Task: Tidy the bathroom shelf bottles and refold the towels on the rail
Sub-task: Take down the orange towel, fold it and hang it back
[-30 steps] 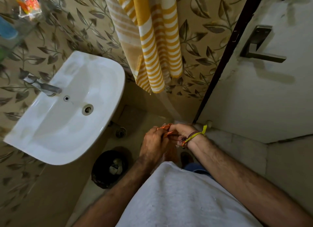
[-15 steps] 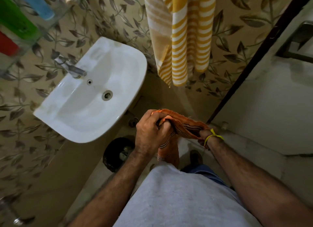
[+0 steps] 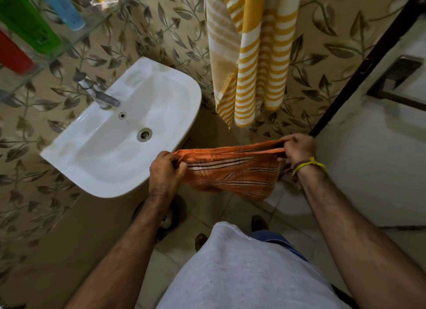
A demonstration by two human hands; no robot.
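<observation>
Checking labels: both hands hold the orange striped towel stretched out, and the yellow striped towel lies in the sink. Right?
Not quite. The yellow striped towel hangs against the wall, right of the sink, not in it. The rest holds in the head view: left hand and right hand hold the orange striped towel stretched out.

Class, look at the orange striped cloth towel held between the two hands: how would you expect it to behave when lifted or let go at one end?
The orange striped cloth towel is probably floppy: its lower edge sags and wrinkles below the taut top edge. It seems light, since the left hand and right hand hold it up by pinching its corners. Released at one end, it would likely drop and hang limp.
</observation>
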